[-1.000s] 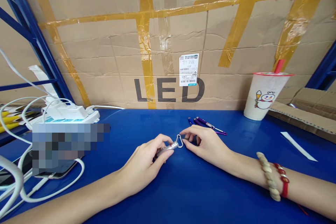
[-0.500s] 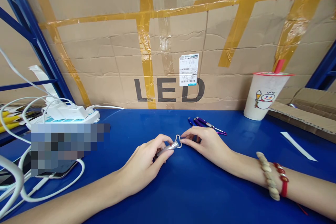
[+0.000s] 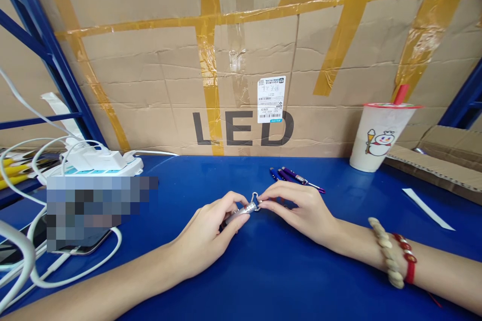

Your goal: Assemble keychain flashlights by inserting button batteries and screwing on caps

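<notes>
Silver cylinder [image 3: 245, 209]: sits gripped in the left hand [image 3: 207, 230] over the middle of the blue bench [image 3: 241, 276], with the wire clip [image 3: 255, 193] at one end now pinched in the right hand [image 3: 307, 210], closed more tightly than a second ago, so seems held from both ends. Counts up to one cylinder, one clip, at least three pens [image 3: 294, 175], one lidded drink cup [image 3: 380, 135] and one white strip [image 3: 428, 209].
</notes>
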The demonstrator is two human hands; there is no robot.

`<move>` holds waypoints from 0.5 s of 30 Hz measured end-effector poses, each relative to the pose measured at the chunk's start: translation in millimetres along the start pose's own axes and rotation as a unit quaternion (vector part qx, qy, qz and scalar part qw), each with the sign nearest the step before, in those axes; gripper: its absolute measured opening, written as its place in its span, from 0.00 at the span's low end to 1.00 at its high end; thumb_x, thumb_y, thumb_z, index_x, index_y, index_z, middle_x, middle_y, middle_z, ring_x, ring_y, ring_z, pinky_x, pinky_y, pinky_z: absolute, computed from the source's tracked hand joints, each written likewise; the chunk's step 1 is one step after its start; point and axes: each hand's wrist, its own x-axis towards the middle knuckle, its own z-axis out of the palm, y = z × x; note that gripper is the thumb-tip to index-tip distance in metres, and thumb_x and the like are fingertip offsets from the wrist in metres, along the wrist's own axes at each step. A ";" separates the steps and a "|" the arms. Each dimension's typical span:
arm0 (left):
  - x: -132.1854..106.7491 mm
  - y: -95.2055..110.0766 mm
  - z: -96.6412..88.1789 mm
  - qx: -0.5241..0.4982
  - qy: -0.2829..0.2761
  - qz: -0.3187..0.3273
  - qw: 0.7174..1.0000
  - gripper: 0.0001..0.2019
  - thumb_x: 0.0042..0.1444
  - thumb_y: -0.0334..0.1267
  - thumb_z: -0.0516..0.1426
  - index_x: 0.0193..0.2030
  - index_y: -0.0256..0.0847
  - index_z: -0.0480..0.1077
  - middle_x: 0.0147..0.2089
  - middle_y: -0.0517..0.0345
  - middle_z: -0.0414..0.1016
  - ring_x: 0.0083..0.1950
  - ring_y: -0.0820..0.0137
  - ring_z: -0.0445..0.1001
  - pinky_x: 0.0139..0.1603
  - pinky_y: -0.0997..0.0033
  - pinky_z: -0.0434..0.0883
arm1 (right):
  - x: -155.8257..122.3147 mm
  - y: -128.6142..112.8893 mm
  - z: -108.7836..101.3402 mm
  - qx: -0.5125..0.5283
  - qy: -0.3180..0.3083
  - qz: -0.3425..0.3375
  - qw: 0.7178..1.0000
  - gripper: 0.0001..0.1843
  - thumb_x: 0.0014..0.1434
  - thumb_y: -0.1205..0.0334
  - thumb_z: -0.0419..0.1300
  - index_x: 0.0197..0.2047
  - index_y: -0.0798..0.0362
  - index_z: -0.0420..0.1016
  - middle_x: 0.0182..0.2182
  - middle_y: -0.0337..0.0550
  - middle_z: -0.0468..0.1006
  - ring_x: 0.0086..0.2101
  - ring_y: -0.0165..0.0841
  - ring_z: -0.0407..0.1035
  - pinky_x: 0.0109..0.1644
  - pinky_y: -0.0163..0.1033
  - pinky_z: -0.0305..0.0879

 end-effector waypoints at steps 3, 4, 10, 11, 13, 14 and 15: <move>0.4 -1.7 0.3 -0.002 -0.001 0.005 1.000 0.12 0.63 0.45 0.45 0.45 0.44 0.62 0.26 0.66 0.66 0.26 0.74 0.63 0.28 0.77 0.60 | 0.3 -5.7 -1.1 0.002 0.028 -0.082 0.996 0.05 0.58 0.68 0.59 0.38 0.53 0.75 0.31 0.41 0.79 0.33 0.29 0.73 0.38 0.33 0.70; 0.5 -2.0 0.2 -0.003 -0.004 0.008 1.000 0.11 0.63 0.45 0.45 0.45 0.44 0.62 0.26 0.66 0.66 0.26 0.74 0.64 0.29 0.77 0.60 | 0.4 -6.5 -1.2 0.000 0.035 -0.095 0.995 0.06 0.58 0.69 0.58 0.38 0.54 0.75 0.32 0.41 0.79 0.33 0.29 0.73 0.38 0.33 0.71; 0.2 -0.7 -1.0 -0.017 -0.018 0.022 0.999 0.10 0.63 0.43 0.46 0.45 0.44 0.62 0.27 0.65 0.67 0.28 0.74 0.66 0.30 0.77 0.61 | 0.3 -5.8 -1.3 0.017 0.031 -0.109 0.993 0.07 0.58 0.70 0.57 0.40 0.53 0.74 0.32 0.42 0.79 0.33 0.29 0.73 0.37 0.32 0.71; 0.0 0.0 -1.2 -0.017 -0.019 0.022 0.999 0.10 0.63 0.43 0.46 0.45 0.44 0.62 0.27 0.65 0.67 0.29 0.74 0.66 0.30 0.77 0.62 | 0.1 -5.7 -1.3 0.025 0.028 -0.109 0.993 0.07 0.58 0.70 0.57 0.39 0.54 0.74 0.32 0.43 0.79 0.33 0.29 0.73 0.37 0.32 0.71; -0.4 1.2 -1.4 -0.016 -0.021 0.023 0.999 0.09 0.63 0.43 0.46 0.45 0.44 0.62 0.28 0.65 0.68 0.29 0.74 0.67 0.31 0.77 0.62 | -0.3 -5.5 -1.2 0.044 0.018 -0.105 0.993 0.06 0.58 0.69 0.58 0.39 0.54 0.74 0.32 0.42 0.78 0.32 0.28 0.73 0.36 0.31 0.71; -0.5 1.5 -1.5 -0.016 -0.022 0.023 0.999 0.09 0.63 0.42 0.46 0.45 0.44 0.62 0.28 0.65 0.68 0.30 0.74 0.67 0.31 0.77 0.62 | -0.7 -5.3 -1.0 0.053 0.012 -0.102 0.993 0.06 0.58 0.69 0.58 0.39 0.54 0.74 0.31 0.42 0.78 0.32 0.27 0.73 0.36 0.30 0.71; -0.5 1.4 -1.4 -0.015 -0.023 0.023 0.999 0.09 0.63 0.42 0.46 0.45 0.44 0.62 0.28 0.65 0.68 0.30 0.74 0.67 0.31 0.77 0.62 | -1.1 -5.0 -0.9 0.058 0.005 -0.098 0.993 0.05 0.58 0.69 0.58 0.39 0.54 0.74 0.31 0.42 0.78 0.32 0.27 0.72 0.35 0.29 0.70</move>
